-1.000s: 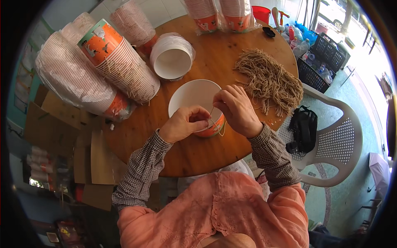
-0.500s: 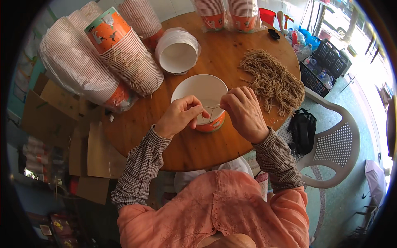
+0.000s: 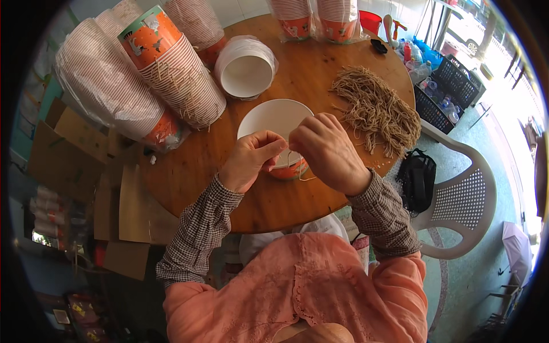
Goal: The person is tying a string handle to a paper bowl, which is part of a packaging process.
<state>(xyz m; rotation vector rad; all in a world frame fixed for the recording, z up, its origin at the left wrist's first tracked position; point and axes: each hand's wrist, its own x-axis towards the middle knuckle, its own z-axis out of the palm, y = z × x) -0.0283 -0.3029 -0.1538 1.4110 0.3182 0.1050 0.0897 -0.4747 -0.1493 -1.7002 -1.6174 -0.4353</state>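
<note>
A thin tan paper cord [image 3: 293, 160] is pinched between my two hands, with a loose end hanging below the right one. My left hand [image 3: 251, 159] has thumb and forefinger pressed together on it. Close beside, my right hand [image 3: 330, 150] is closed with its knuckles upward; its fingertips are partly hidden. Just beyond and beneath my hands stands a paper bucket [image 3: 271, 114], white inside and orange outside, its open mouth facing up. To the right lies a heap of similar tan cords [image 3: 374, 108] on the table.
On the round wooden table [image 3: 251, 211], nested bucket stacks [image 3: 180, 80] lie at the left, some in plastic wrap. A wrapped white bucket [image 3: 247, 74] and two upright stacks [image 3: 336, 23] are farther back. A white chair [image 3: 466, 200] holds a black bag [image 3: 417, 180]. Cardboard boxes [image 3: 134, 208] stand left.
My hands have drawn closer together, the right one moving left toward the left one. The cord now forms a small loop with its end hanging lower.
</note>
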